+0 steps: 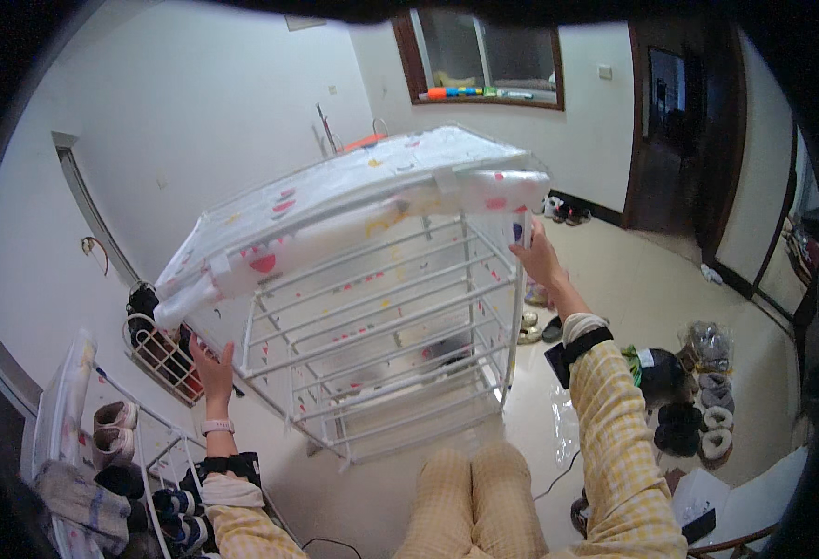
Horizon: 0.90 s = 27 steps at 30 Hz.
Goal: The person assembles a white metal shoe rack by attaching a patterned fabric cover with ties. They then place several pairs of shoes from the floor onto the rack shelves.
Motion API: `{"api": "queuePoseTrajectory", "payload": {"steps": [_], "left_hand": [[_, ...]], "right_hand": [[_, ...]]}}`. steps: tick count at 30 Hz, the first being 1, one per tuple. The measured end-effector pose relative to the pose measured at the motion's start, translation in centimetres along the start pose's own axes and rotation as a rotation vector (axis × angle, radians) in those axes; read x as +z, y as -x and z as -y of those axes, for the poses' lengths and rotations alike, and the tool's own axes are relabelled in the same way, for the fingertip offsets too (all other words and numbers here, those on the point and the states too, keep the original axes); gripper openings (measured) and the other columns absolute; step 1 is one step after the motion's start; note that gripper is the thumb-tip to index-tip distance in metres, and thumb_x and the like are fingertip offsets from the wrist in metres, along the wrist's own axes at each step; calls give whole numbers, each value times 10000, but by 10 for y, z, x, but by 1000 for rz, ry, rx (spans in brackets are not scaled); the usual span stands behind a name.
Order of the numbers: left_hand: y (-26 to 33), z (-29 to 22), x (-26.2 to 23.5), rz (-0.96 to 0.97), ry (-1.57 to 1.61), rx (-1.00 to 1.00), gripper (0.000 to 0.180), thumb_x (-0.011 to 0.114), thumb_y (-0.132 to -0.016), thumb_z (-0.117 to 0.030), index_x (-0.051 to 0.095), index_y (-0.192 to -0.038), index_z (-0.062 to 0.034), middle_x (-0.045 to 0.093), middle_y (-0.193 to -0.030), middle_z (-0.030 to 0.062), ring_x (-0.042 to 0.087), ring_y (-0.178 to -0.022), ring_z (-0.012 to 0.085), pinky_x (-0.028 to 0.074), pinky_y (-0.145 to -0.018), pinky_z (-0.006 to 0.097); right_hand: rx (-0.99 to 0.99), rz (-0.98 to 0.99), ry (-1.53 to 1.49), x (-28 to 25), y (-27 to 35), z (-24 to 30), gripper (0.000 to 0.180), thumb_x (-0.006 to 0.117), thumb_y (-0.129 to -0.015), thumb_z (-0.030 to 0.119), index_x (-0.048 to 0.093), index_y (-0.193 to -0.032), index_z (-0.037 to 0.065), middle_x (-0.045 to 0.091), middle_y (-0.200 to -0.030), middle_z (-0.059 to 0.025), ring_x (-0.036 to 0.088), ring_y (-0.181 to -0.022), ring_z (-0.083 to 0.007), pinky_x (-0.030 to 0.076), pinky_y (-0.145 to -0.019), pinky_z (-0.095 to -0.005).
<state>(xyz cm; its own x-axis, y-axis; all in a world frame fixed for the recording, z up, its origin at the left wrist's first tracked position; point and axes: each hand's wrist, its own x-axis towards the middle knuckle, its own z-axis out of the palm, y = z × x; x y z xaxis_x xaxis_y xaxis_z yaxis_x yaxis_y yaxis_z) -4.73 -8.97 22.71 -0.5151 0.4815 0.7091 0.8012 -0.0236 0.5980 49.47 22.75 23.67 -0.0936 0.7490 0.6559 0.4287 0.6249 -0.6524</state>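
A white tube-framed shoe rack (pixel 381 323) stands tilted before me, its tiers bare of shoes. A patterned, translucent plastic cover (pixel 363 172) drapes over its top, with the front flap rolled up along the upper edge. My right hand (pixel 541 259) grips the rack's right upright just under the roll's end. Low on the left side, my left hand (pixel 212 373) is at the frame tube, thumb and fingers on either side of it; part of its grip is hard to make out.
A second rack with shoes (pixel 114 433) stands at lower left, a grey cloth (pixel 83 503) over it. Beyond my left hand is a beige wire basket (pixel 162 359). Several shoes (pixel 715 419) and a dark bag (pixel 661 377) lie on the right floor. A cable (pixel 558 475) runs near my knees.
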Motion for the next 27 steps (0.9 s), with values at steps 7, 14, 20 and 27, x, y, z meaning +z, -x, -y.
{"api": "queuePoseTrajectory", "payload": {"steps": [7,14,20,27], "left_hand": [[-8,31,-17,119,-80,-113,268,555,-901,-233,573,-883,33,555,-719,129,522,-671,224,434,-632,336],[-7,52,-14,272,-434,114,259,462,-943,-218,582,-865,-3,575,-753,173,562,-715,344,430,-600,418],[0,25,-15,218,-554,208,291,427,-941,-199,588,-831,17,563,-677,176,576,-632,339,439,-561,433],[-3,15,5,55,-489,-218,349,424,-949,-280,579,-842,15,588,-606,180,608,-621,353,451,-542,433]], "right_hand": [[53,29,243,-3,-2,-1,219,601,-841,201,534,-896,1,638,-784,-206,606,-783,-396,468,-663,-450],[4,19,356,4,-5,-22,237,580,-857,235,506,-902,14,616,-779,-228,586,-760,-437,447,-640,-507],[-35,29,464,3,-2,-3,222,539,-879,226,498,-971,27,615,-762,-227,594,-718,-421,454,-617,-520],[-149,160,230,-5,-10,-33,120,549,-859,99,524,-937,11,525,-581,-164,524,-499,-332,403,-470,-387]]}}
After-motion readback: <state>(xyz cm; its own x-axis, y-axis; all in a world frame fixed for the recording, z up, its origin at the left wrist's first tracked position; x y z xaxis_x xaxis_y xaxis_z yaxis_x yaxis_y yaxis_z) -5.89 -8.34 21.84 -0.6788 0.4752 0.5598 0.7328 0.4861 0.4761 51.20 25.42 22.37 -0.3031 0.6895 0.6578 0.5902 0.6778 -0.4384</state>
